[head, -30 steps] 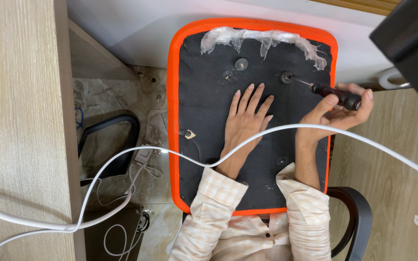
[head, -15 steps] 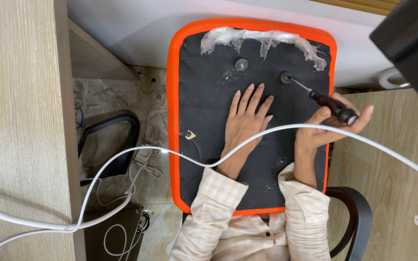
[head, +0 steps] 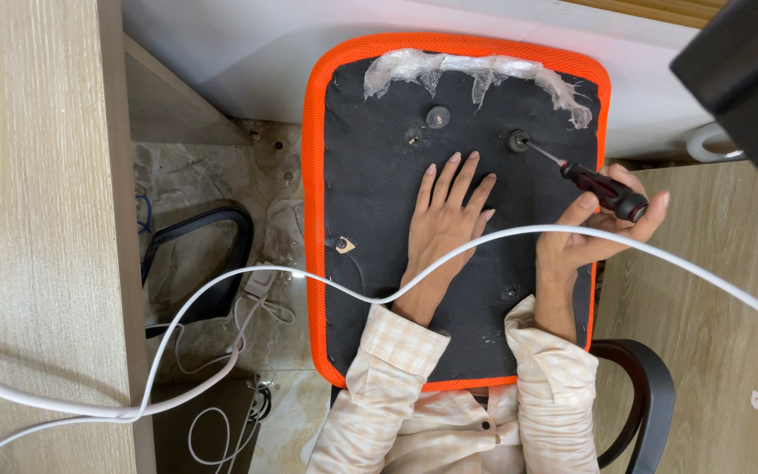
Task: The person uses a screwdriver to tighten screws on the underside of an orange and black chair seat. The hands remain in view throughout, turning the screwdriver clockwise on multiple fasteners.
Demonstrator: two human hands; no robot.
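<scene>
An upturned chair seat [head: 370, 184], black underneath with an orange mesh rim, lies in front of me. My left hand [head: 446, 219] rests flat on its black underside, fingers spread. My right hand [head: 598, 233] holds a screwdriver [head: 603, 191] with a dark red and black handle; its tip sits in a round bolt fitting [head: 518, 140] near the seat's top right. Another bolt fitting [head: 437, 116] lies up and to the left. Torn clear plastic [head: 475, 68] clings along the top edge.
A white cable [head: 309, 279] loops across my forearms and the seat. A black armrest [head: 212, 263] lies on the marble floor at left, among more white cables. Wooden panels stand left and right. Another black armrest [head: 647, 395] shows at lower right.
My right hand has swung the screwdriver handle down and tilted it, so the shaft now slants up-left into the fitting. My left hand has not moved.
</scene>
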